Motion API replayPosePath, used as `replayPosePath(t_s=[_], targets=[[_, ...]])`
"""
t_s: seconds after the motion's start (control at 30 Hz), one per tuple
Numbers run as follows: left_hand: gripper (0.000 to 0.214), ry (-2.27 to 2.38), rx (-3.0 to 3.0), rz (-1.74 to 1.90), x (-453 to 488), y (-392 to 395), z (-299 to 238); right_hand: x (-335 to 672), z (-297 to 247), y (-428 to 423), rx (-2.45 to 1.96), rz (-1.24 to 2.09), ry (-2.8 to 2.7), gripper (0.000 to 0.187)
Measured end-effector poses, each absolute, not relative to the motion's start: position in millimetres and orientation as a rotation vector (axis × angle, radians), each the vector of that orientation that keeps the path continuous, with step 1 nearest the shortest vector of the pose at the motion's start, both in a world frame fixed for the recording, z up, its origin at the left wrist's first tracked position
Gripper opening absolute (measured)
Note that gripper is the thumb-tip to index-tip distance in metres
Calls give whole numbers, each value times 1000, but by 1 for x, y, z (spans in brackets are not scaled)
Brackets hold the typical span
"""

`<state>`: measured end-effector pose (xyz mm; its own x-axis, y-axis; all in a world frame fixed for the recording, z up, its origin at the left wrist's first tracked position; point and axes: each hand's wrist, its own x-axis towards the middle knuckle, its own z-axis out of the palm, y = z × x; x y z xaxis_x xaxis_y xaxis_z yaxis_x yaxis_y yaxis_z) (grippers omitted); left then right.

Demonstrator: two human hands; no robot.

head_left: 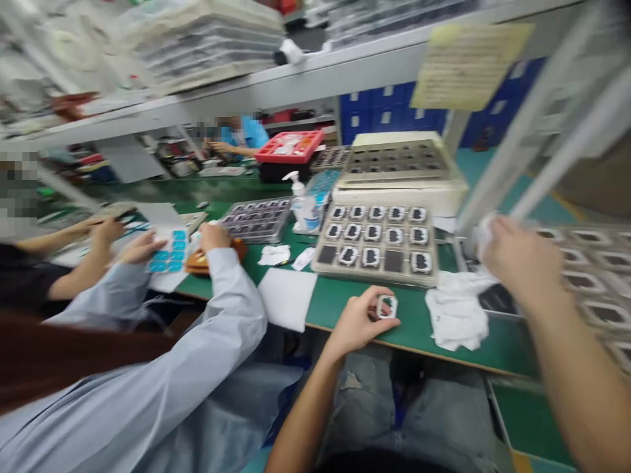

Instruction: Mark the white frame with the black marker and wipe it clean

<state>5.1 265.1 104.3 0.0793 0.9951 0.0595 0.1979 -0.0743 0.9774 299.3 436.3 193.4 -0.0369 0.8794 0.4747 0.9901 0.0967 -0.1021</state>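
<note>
Green matting covers the workbench (pixel 345 315) that we look down on, its near edge cut off by jeans-clad knees at the bottom of the view. Nearest to us, the left hand (pixel 355 322) pinches a small white-framed part (pixel 387 307) between thumb and fingertips, just above the bench's front edge; we cannot make out the dark centre of the part. Just to the right lies a heap of crumpled white cloths (pixel 456 318). Above it, the right hand (pixel 513 259) is curled shut on a white wad (pixel 484 230), though motion blur smears both. Beside it, a co-worker's pale blue sleeve (pixel 197 348) crosses the left foreground, and the body is cut off by the frame. A blank white sheet (pixel 286 297) lies flat between that sleeve and the left hand. Behind the held part sits a beige tray (pixel 377 279) of dark parts in pockets, with one or two pockets showing no white frame. More trays (pixel 591 276) to the right dissolve into blur. Farther back stand a pump bottle (pixel 302 203), whose label we cannot read, and a stack of beige trays (pixel 399 164). At the top right, a yellow notice (pixel 466 66) hangs from the shelf, its lines of print too blurred to read.
</note>
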Motion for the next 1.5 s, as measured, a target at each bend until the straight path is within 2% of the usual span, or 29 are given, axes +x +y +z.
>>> replayPosePath(t_s=[0.17, 0.33, 0.87, 1.17, 1.4, 1.5], targets=[[46, 1279, 1492, 1069, 4, 264, 106, 312, 184, 420, -1955, -445, -2080, 63], [44, 1310, 1494, 1040, 3, 261, 108, 301, 185, 415, -2078, -377, -2153, 74], [46, 1314, 1513, 1063, 1, 263, 100, 301, 187, 413, -2074, -220, -2132, 77], [46, 1304, 1516, 1059, -1, 264, 95, 309, 192, 420, -1897, -49, -1983, 79], [47, 1287, 1533, 1032, -6, 263, 90, 307, 209, 424, -1839, -84, -1709, 68], [46, 1285, 1535, 1033, -6, 263, 90, 301, 213, 424, -1878, -64, -1694, 57]])
